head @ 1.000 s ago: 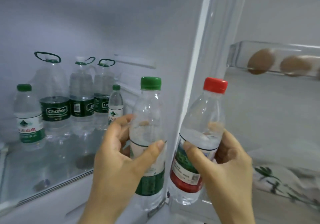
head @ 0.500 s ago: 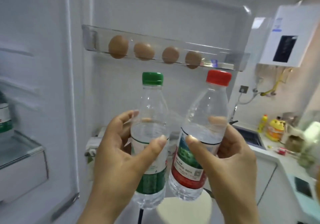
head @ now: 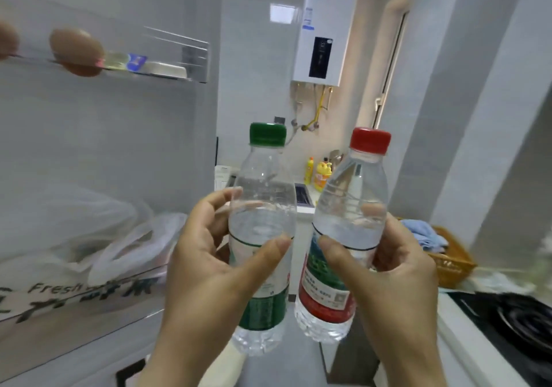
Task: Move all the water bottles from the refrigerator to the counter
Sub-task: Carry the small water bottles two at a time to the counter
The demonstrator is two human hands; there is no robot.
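Head view, left hand (head: 209,270) grip curled round green-capped bottle (head: 263,213), right hand (head: 400,285) grip curled round red-capped bottle (head: 351,207), both held mid-air, side by side, worktop (head: 466,344) lower right, blurred eggs (head: 77,50), probably, on door shelf (head: 191,57)

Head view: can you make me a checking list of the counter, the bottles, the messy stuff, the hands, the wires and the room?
Surface: white counter at right, with a black hob; no water bottles seen on it.
Job's things: green-capped bottle and red-capped bottle, both held in the air.
Clutter: orange basket with blue cloth; yellow bottles on the far counter.
Grips: left hand holds the green-capped bottle; right hand holds the red-capped one.
Cables: yellow hose under the water heater.
Surroundings: open fridge door, egg on its shelf.
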